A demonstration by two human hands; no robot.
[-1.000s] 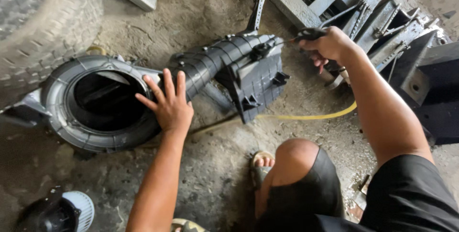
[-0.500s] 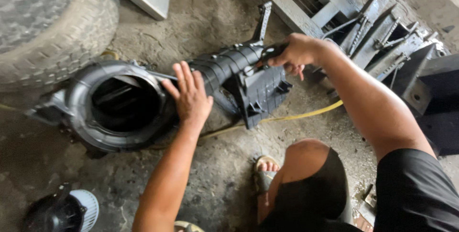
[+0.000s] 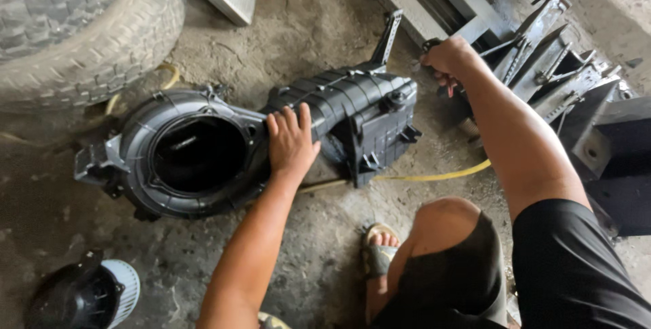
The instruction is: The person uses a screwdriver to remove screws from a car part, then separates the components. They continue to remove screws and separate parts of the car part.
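Note:
A black plastic blower housing (image 3: pixel 203 153) lies on the dirty concrete floor, its round opening facing up at the left and a ribbed duct section (image 3: pixel 346 98) running to the right. My left hand (image 3: pixel 291 140) rests flat on the housing where the round part meets the duct. My right hand (image 3: pixel 446 58) is closed around a dark tool handle just past the duct's right end, near an upright metal bracket (image 3: pixel 388 36). The tool's tip is hidden behind my hand.
A large tyre (image 3: pixel 81 24) lies at the upper left. Grey metal brackets and frames (image 3: pixel 563 65) crowd the upper right. A yellow hose (image 3: pixel 441 176) runs under the housing. A blower fan wheel (image 3: pixel 85 295) sits at the lower left. My knee and sandalled foot (image 3: pixel 380 251) are below.
My right hand pulled the tool back off the duct's top, to the right. My left hand slid from the round opening's rim onto the neck of the housing.

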